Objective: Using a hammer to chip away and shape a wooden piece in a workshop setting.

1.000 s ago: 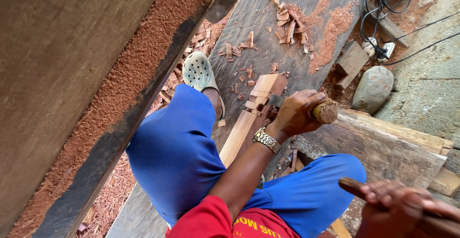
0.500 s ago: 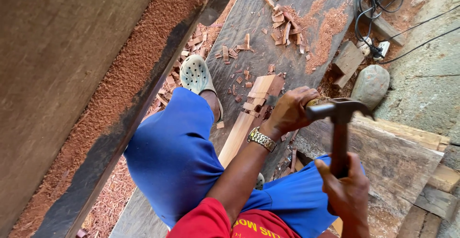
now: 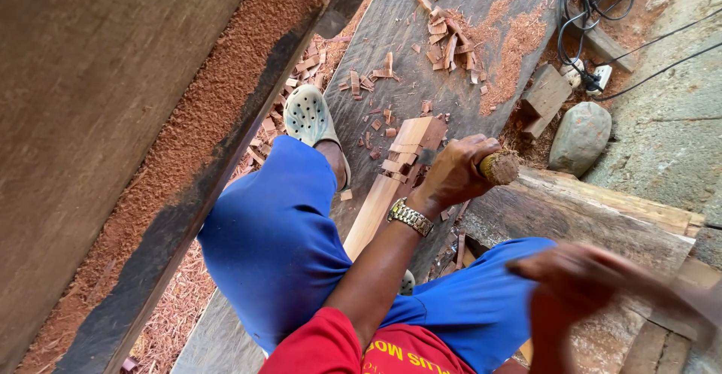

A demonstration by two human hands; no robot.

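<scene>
Your left hand [image 3: 459,171] is wrapped tight around the round, frayed wooden handle of a chisel [image 3: 498,168], whose blade end is hidden behind your fingers where it meets the pale, squared length of timber [image 3: 391,186]. That timber lies on the dark, weathered plank [image 3: 444,80], notched near its far end, with smooth sawn faces and crisp corners. Your right hand [image 3: 579,291] is a motion blur at the lower right; something dark trails from it toward the frame edge, but you cannot tell how your fingers close or what they hold.

Red sawdust lies banked along the plank's left edge, and reddish wood chips [image 3: 447,39] are scattered at its far end. A smooth grey stone [image 3: 580,137] sits just beside the rough beam [image 3: 602,216] under your right side. There is bare plank between the timber and the chips.

Half a second ago a hammer stood raised just right of the chisel; now your right hand has drawn back and low, while the left has kept its place.
</scene>
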